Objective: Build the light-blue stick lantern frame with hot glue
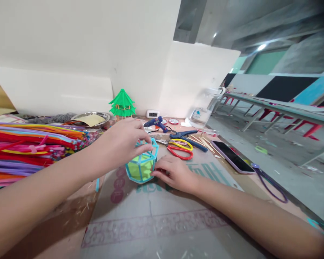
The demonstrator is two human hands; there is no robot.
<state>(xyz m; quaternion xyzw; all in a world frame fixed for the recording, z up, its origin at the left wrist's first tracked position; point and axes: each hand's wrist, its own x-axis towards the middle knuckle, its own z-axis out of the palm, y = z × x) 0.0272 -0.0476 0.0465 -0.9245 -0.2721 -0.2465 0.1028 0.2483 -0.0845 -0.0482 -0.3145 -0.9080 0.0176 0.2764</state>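
A small many-sided frame [140,169] of light-blue strips stands on the printed sheet, with yellow-green material inside. From above, my left hand [124,138] reaches over it, thumb and fingers closed at its upper rim. My right hand [176,173] rests low on the sheet, its thumb and fingertips gripping the frame's right side. Part of the upper rim is hidden by the left fingers. Just behind my right hand lie scissors [180,153] with red and yellow handles.
Bundles of colourful pipe cleaners [35,154] lie left. Behind stand a green pagoda-shaped model [122,104], a metal dish [102,117], a blue glue gun [158,124] and a clear jug [202,109]. Blue-handled pliers [190,139], thin sticks [203,142] and a phone [232,156] lie right.
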